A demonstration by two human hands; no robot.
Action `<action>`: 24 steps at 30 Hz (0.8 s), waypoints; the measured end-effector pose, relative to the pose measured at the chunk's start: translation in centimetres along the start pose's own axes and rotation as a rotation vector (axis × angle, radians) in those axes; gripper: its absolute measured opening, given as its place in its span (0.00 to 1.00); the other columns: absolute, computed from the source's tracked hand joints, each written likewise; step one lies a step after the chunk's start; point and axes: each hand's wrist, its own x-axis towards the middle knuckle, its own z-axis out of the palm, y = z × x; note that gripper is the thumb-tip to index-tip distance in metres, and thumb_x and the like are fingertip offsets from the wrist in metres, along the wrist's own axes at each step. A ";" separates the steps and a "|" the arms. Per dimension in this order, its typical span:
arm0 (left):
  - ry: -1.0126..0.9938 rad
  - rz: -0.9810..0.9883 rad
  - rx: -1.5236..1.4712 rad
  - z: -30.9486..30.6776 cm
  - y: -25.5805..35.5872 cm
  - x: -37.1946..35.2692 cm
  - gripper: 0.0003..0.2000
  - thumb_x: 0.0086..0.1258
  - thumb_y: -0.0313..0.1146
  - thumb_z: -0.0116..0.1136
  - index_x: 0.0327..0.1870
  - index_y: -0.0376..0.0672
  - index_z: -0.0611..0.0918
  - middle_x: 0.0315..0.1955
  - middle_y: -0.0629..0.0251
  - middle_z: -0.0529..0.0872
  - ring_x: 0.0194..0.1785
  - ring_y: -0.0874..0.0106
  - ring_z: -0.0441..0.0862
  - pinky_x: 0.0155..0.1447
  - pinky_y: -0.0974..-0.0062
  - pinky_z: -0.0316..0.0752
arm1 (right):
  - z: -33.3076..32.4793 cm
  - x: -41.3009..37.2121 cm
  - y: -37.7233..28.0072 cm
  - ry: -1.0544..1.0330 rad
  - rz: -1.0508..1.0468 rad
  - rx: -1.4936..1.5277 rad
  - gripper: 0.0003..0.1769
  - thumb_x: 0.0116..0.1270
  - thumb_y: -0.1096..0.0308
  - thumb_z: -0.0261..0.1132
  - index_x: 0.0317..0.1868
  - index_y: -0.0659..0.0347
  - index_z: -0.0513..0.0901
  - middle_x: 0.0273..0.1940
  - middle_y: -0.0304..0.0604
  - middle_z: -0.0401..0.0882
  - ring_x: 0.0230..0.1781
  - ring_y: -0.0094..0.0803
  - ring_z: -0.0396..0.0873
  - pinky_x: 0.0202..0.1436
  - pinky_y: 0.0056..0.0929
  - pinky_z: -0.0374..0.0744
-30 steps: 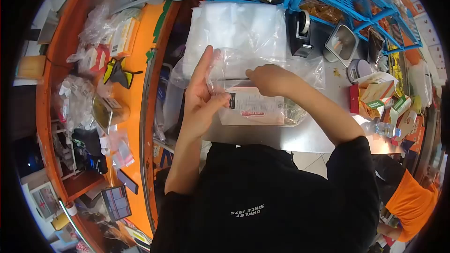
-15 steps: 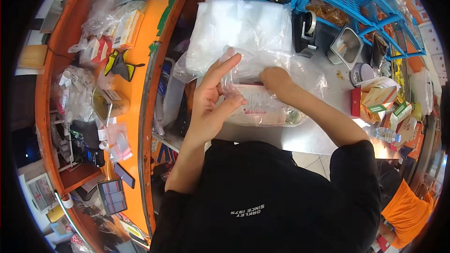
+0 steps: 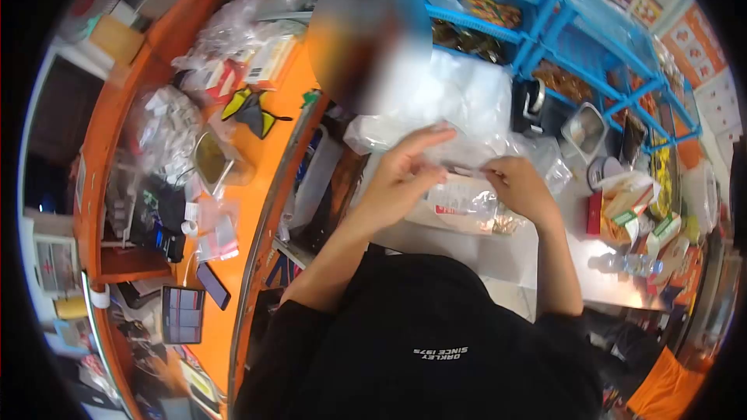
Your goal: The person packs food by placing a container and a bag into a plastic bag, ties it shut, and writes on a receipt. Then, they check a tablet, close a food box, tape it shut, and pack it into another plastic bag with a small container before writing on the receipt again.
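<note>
A clear plastic bag (image 3: 478, 201) lies on the metal counter in front of me, with a pale item showing a red-and-white printed label inside it. At the bag's upper left edge is my left hand (image 3: 398, 185), its thumb and forefinger stretched apart against the thin plastic. My right hand (image 3: 523, 187) is closed, fingertips pinching the plastic at the bag's upper right edge. Just beyond both hands rests a stack of whitish plastic bags (image 3: 467, 97).
Blue baskets (image 3: 537, 54) with packaged goods stand at the back, near a tape dispenser (image 3: 531, 105) and a metal container (image 3: 585, 128). Boxes (image 3: 622, 214) and a water bottle (image 3: 638, 264) are at right. An orange counter (image 3: 268, 167) runs along the left, bearing a phone (image 3: 213, 286).
My right hand has drawn back from over the bag to its upper right edge, now pinching it. My left hand stays at the left edge; the view has turned somewhat.
</note>
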 end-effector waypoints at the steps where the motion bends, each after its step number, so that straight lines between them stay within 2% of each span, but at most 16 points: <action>1: -0.014 -0.024 -0.003 0.0 -0.2 -0.1 0.24 0.60 0.18 0.53 0.61 0.40 0.74 0.64 0.60 0.68 0.47 0.80 0.76 0.45 0.80 0.76 | 0.6 -0.4 0.8 0.140 -0.007 -0.163 0.10 0.61 0.68 0.58 0.39 0.61 0.83 0.39 0.55 0.80 0.43 0.52 0.76 0.47 0.45 0.74; 2: -0.021 -0.050 -0.007 0.1 -0.3 -0.4 0.24 0.61 0.18 0.53 0.62 0.38 0.73 0.64 0.60 0.69 0.44 0.80 0.77 0.47 0.79 0.75 | 2.1 -0.5 2.4 0.278 -0.021 -0.321 0.11 0.62 0.65 0.58 0.32 0.61 0.84 0.34 0.55 0.81 0.38 0.54 0.77 0.43 0.47 0.75; 6: -0.157 -0.075 0.030 0.5 0.6 -1.9 0.26 0.61 0.21 0.55 0.63 0.42 0.72 0.62 0.64 0.71 0.44 0.81 0.76 0.48 0.80 0.74 | 7.5 5.1 9.9 -0.002 -0.178 -0.327 0.21 0.66 0.57 0.53 0.48 0.64 0.80 0.44 0.60 0.80 0.47 0.54 0.77 0.51 0.45 0.75; 7: -0.216 -0.017 0.004 0.7 -0.4 -2.5 0.28 0.61 0.27 0.59 0.66 0.42 0.69 0.59 0.61 0.74 0.43 0.75 0.78 0.49 0.76 0.75 | 9.9 7.2 14.3 -0.054 0.104 -0.139 0.30 0.66 0.50 0.56 0.58 0.67 0.73 0.51 0.63 0.76 0.56 0.51 0.73 0.61 0.40 0.70; 9: -0.164 0.167 0.415 -0.1 1.5 -4.5 0.30 0.59 0.33 0.62 0.65 0.42 0.68 0.55 0.57 0.77 0.45 0.65 0.79 0.53 0.68 0.73 | 10.7 9.4 13.1 -0.026 0.007 -0.420 0.30 0.65 0.49 0.57 0.57 0.65 0.74 0.51 0.61 0.77 0.56 0.49 0.74 0.60 0.38 0.71; 12: 0.247 0.186 0.483 -3.7 1.1 -8.0 0.28 0.59 0.34 0.63 0.62 0.41 0.71 0.52 0.54 0.79 0.52 0.58 0.77 0.59 0.62 0.68 | 10.0 9.9 13.4 -0.002 0.038 -0.659 0.29 0.63 0.46 0.58 0.54 0.62 0.76 0.50 0.58 0.77 0.55 0.47 0.74 0.59 0.35 0.72; 13: 0.504 0.224 0.502 -5.7 1.1 -10.0 0.21 0.59 0.32 0.61 0.56 0.41 0.74 0.52 0.56 0.78 0.56 0.59 0.74 0.61 0.63 0.65 | 9.7 9.7 13.9 0.008 0.053 -0.719 0.29 0.63 0.45 0.59 0.53 0.61 0.77 0.50 0.57 0.78 0.54 0.46 0.74 0.58 0.34 0.73; 14: 0.820 0.414 0.622 -8.6 -1.9 -11.2 0.17 0.60 0.31 0.59 0.51 0.41 0.76 0.53 0.55 0.77 0.58 0.59 0.72 0.60 0.63 0.66 | 9.1 9.4 14.7 0.020 0.078 -0.778 0.29 0.62 0.44 0.59 0.53 0.60 0.78 0.50 0.56 0.78 0.54 0.45 0.74 0.58 0.33 0.73; 15: 1.119 0.328 0.732 -10.7 -0.2 -14.8 0.13 0.61 0.31 0.59 0.47 0.40 0.76 0.53 0.55 0.76 0.56 0.58 0.73 0.60 0.61 0.66 | 8.5 9.1 14.8 0.040 0.091 -0.824 0.29 0.62 0.43 0.59 0.52 0.59 0.78 0.49 0.55 0.78 0.54 0.45 0.75 0.57 0.32 0.73; 16: 1.340 0.115 0.774 -14.1 -2.5 -18.3 0.16 0.61 0.31 0.58 0.50 0.38 0.74 0.52 0.51 0.75 0.56 0.56 0.71 0.61 0.61 0.64 | 7.7 8.9 15.6 0.058 0.122 -0.890 0.29 0.61 0.42 0.60 0.51 0.58 0.79 0.49 0.54 0.78 0.53 0.44 0.75 0.57 0.31 0.74; 17: 1.639 0.183 0.878 -17.5 -4.8 -22.5 0.21 0.61 0.30 0.56 0.55 0.34 0.70 0.52 0.48 0.72 0.57 0.55 0.69 0.62 0.63 0.63 | 6.6 8.4 16.2 0.079 0.155 -0.945 0.29 0.61 0.41 0.60 0.50 0.57 0.80 0.49 0.53 0.79 0.53 0.43 0.75 0.56 0.30 0.74; 18: 1.812 -0.229 0.982 -19.9 -6.4 -27.1 0.25 0.62 0.31 0.54 0.59 0.31 0.67 0.54 0.41 0.69 0.61 0.51 0.65 0.66 0.61 0.58 | 5.7 7.9 16.8 0.101 0.180 -1.003 0.29 0.60 0.40 0.61 0.49 0.56 0.80 0.49 0.52 0.79 0.53 0.42 0.75 0.56 0.29 0.75; 19: 2.035 0.083 0.802 -22.8 -6.3 -31.7 0.26 0.62 0.31 0.54 0.59 0.26 0.64 0.53 0.39 0.69 0.62 0.49 0.64 0.68 0.58 0.54 | 4.7 7.4 17.4 0.130 0.210 -1.058 0.29 0.60 0.39 0.61 0.48 0.55 0.81 0.48 0.51 0.79 0.52 0.41 0.75 0.56 0.28 0.75; 20: 2.206 0.069 0.908 -25.2 -7.5 -36.4 0.27 0.61 0.31 0.55 0.59 0.25 0.63 0.55 0.38 0.67 0.62 0.47 0.63 0.68 0.56 0.54 | 3.7 6.8 17.9 0.169 0.227 -1.110 0.29 0.59 0.38 0.61 0.48 0.54 0.81 0.48 0.50 0.79 0.52 0.40 0.75 0.55 0.27 0.76; 21: 2.313 -0.120 0.985 -27.0 -7.5 -40.6 0.28 0.61 0.32 0.56 0.59 0.25 0.63 0.55 0.39 0.66 0.61 0.47 0.62 0.68 0.55 0.55 | 2.3 6.4 18.3 0.212 0.251 -1.160 0.29 0.59 0.37 0.62 0.47 0.53 0.82 0.48 0.49 0.80 0.52 0.40 0.76 0.55 0.26 0.76; 24: 2.401 -0.145 0.967 -30.5 -5.6 -48.2 0.31 0.62 0.35 0.58 0.61 0.26 0.62 0.60 0.37 0.62 0.64 0.45 0.59 0.69 0.56 0.53 | -1.1 3.3 13.7 0.360 0.282 -1.028 0.26 0.60 0.39 0.61 0.41 0.55 0.83 0.42 0.50 0.79 0.45 0.41 0.75 0.50 0.31 0.75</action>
